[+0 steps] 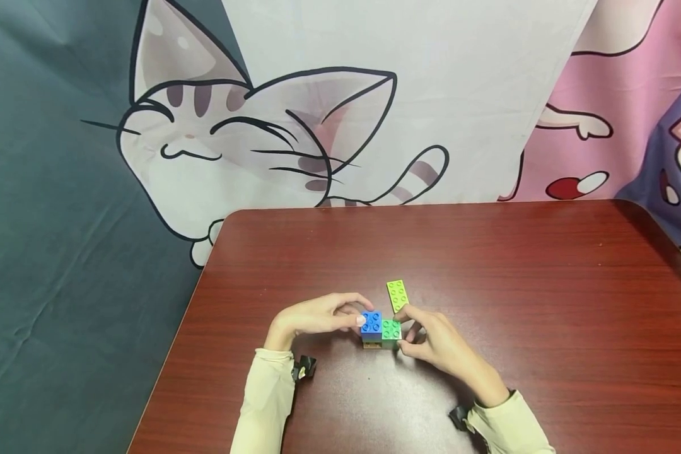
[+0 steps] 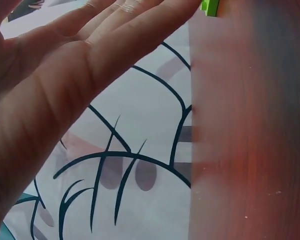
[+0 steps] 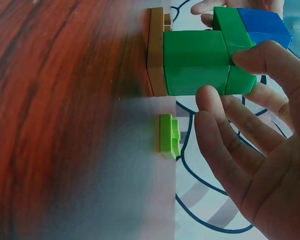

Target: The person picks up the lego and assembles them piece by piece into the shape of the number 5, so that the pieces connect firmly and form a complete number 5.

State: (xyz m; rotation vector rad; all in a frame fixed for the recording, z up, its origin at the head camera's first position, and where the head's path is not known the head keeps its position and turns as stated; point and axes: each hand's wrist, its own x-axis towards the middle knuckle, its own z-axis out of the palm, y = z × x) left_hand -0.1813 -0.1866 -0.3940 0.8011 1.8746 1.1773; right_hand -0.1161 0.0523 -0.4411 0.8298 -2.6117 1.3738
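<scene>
A small stack of toy building bricks stands on the table, with a brown plate (image 3: 156, 55) at its base. On the plate sits a green brick (image 3: 195, 62), with a second green brick (image 1: 391, 329) across it. A blue brick (image 1: 371, 325) tops the stack's left side. My left hand (image 1: 326, 313) pinches the blue brick, thumb on its left side and index finger at the far corner. My right hand (image 1: 439, 340) holds the upper green brick at its right end between thumb and index finger; its other fingers (image 3: 212, 135) curve free below.
A lime green plate (image 1: 397, 295) lies on the table just behind the stack. The brown table (image 1: 516, 271) extends to a cloth backdrop (image 1: 459, 94) with cartoon cats. Dark wrist straps (image 1: 304, 368) sit at both sleeves.
</scene>
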